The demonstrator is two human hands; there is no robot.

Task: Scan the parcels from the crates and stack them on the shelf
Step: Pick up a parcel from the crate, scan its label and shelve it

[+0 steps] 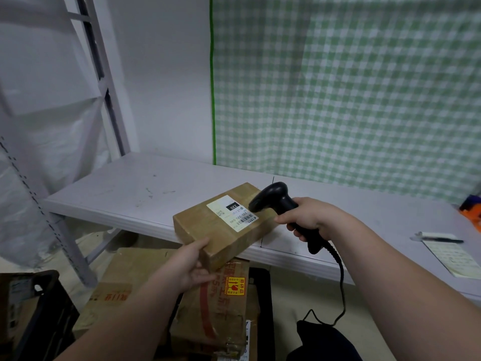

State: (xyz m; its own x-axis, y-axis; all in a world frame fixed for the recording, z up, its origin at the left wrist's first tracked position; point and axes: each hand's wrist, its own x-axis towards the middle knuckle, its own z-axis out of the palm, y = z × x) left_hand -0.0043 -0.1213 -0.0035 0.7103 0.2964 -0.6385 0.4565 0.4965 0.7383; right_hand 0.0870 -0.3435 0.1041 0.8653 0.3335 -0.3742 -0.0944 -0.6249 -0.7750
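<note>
One flat cardboard parcel, white-labelled, corner gripped by left hand; right hand clasps black pistol-shaped scanner.

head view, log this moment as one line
step: scanning | left hand: holds brown cardboard parcel | right hand: grips black handheld scanner, aimed at white label | place: grey shelf front edge
</note>
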